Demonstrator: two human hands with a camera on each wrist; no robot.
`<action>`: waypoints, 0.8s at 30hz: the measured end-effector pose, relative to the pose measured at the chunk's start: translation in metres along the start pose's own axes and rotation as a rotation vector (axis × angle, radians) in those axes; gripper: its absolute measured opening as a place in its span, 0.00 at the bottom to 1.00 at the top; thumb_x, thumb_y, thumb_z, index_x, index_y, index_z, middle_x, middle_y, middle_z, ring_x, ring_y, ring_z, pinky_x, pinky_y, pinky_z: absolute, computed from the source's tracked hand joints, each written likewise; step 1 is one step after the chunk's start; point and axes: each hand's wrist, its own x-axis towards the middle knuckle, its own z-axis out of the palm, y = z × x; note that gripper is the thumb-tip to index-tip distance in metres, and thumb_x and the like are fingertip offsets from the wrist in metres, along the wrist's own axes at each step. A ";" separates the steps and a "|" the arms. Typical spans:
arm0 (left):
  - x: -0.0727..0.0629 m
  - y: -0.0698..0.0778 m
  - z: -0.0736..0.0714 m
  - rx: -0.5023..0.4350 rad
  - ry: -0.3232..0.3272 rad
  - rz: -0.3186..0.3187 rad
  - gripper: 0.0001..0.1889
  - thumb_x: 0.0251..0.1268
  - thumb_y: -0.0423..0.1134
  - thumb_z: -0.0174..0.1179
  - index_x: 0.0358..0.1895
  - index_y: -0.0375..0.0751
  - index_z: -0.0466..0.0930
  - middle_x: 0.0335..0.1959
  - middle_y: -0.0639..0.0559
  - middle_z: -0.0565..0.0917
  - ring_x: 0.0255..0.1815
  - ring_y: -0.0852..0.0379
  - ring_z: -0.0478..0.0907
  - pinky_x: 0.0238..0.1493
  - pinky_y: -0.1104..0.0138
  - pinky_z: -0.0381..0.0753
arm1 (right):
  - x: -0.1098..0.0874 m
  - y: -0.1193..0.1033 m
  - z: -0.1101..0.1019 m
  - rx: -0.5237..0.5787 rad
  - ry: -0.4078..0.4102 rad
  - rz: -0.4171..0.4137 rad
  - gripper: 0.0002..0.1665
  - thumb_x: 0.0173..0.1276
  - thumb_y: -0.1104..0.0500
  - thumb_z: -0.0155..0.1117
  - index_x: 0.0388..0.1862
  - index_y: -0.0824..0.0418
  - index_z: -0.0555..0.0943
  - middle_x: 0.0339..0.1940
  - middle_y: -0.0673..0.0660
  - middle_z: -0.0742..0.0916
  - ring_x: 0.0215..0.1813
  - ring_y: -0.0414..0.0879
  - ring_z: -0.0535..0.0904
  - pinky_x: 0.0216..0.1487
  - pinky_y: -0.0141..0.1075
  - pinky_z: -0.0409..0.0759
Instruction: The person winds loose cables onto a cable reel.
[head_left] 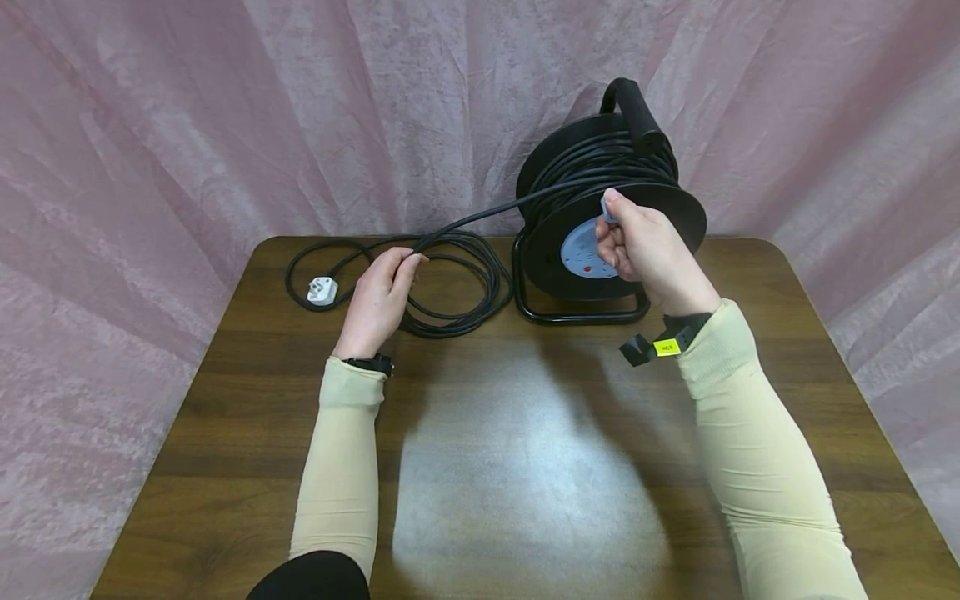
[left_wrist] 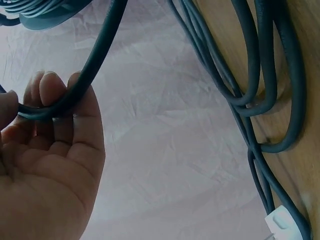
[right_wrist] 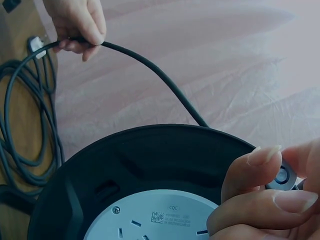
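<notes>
A black cable reel (head_left: 542,257) with a tubular stand stands at the back right, cable wound between its flanges. My right hand (head_left: 654,248) grips the small grey crank knob (right_wrist: 282,176) on the front flange, over the pale blue socket panel (head_left: 583,250). To the left, my left hand (head_left: 381,298) holds the black cable (head_left: 480,216), which runs up from it to the drum. In the left wrist view the cable crosses the curled fingers (left_wrist: 52,90). Loose cable loops (head_left: 491,287) lie on the table beyond and beside that hand.
A white three-pin plug (head_left: 322,291) lies at the left of the loops, on the wooden table (head_left: 247,433). The reel's black carrying handle (head_left: 637,117) rises above the drum. A pink curtain (head_left: 420,108) hangs behind the table.
</notes>
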 end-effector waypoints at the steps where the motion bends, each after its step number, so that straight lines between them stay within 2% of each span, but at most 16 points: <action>1: 0.000 0.000 0.000 0.000 -0.004 -0.007 0.21 0.83 0.57 0.46 0.52 0.45 0.82 0.41 0.48 0.79 0.41 0.53 0.75 0.42 0.58 0.72 | 0.000 0.000 0.000 0.001 0.000 0.001 0.35 0.80 0.35 0.51 0.35 0.68 0.74 0.17 0.53 0.75 0.17 0.40 0.62 0.16 0.31 0.57; 6: -0.001 0.001 -0.001 -0.015 -0.026 -0.024 0.22 0.84 0.55 0.44 0.54 0.42 0.80 0.46 0.47 0.78 0.42 0.52 0.79 0.43 0.57 0.74 | 0.000 -0.001 -0.002 -0.014 0.015 0.007 0.33 0.80 0.36 0.51 0.35 0.67 0.74 0.17 0.52 0.75 0.17 0.40 0.63 0.16 0.31 0.58; 11: -0.001 0.001 0.000 -0.036 -0.044 0.005 0.23 0.85 0.54 0.42 0.59 0.41 0.79 0.52 0.45 0.76 0.41 0.49 0.79 0.45 0.56 0.76 | 0.000 0.000 -0.005 -0.016 0.029 0.009 0.33 0.80 0.37 0.51 0.36 0.67 0.75 0.18 0.53 0.76 0.18 0.41 0.64 0.16 0.31 0.58; 18: -0.002 0.002 -0.001 -0.042 -0.024 -0.017 0.22 0.83 0.57 0.47 0.57 0.46 0.82 0.46 0.46 0.80 0.42 0.52 0.77 0.45 0.57 0.75 | -0.001 0.002 -0.013 -0.084 0.030 -0.007 0.34 0.80 0.35 0.49 0.37 0.67 0.73 0.19 0.53 0.76 0.20 0.41 0.65 0.17 0.31 0.59; 24: -0.003 0.003 -0.001 -0.059 -0.070 -0.041 0.21 0.84 0.53 0.45 0.61 0.44 0.79 0.51 0.46 0.80 0.46 0.52 0.79 0.48 0.57 0.76 | -0.001 0.002 -0.018 -0.100 0.047 -0.014 0.35 0.80 0.35 0.49 0.37 0.67 0.73 0.19 0.53 0.76 0.20 0.41 0.64 0.17 0.31 0.60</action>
